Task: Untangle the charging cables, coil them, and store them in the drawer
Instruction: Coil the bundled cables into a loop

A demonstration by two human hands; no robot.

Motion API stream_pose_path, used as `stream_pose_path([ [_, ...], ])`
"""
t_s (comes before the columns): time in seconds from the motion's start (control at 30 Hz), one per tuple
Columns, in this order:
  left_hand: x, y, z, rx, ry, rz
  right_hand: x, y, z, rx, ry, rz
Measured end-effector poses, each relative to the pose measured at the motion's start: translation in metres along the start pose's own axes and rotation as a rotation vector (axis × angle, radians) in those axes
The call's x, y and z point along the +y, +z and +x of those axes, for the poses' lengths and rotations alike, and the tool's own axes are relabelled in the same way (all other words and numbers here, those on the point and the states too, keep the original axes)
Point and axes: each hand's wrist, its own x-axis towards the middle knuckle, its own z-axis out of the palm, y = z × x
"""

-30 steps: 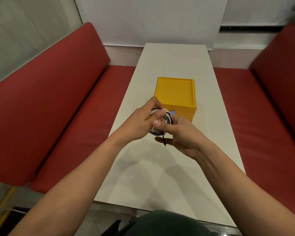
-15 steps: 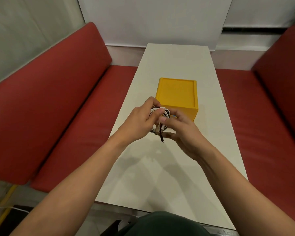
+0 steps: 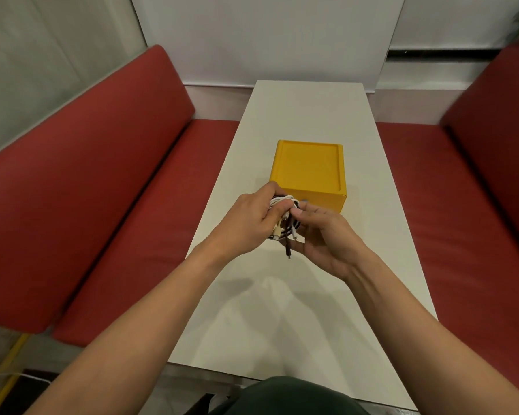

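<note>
Left hand [image 3: 249, 223] curled round the coiled cables [image 3: 285, 202], right hand [image 3: 327, 235] pinching their loops, just before the yellow drawer box [image 3: 309, 169]. Risks springing apart if loosened; dangling black plug [image 3: 288, 251] likely to snag.

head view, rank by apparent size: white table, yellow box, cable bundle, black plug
1. white table
2. yellow box
3. cable bundle, partly hidden by the left hand and right hand, yet plainly smaller than the box
4. black plug
</note>
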Motion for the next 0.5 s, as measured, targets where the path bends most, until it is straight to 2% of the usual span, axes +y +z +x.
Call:
stream_pose_path([
  [0.2,-0.005,-0.005,-0.002,0.012,-0.046,0.009,-0.004,0.001,-0.002,-0.048,0.016,-0.068],
  [0.37,-0.007,-0.006,-0.002,0.004,-0.114,-0.046,-0.001,0.018,-0.001,0.077,-0.103,-0.319],
  [0.5,-0.007,-0.008,-0.004,0.057,-0.143,-0.117,0.003,0.024,-0.003,0.047,-0.219,-0.549],
])
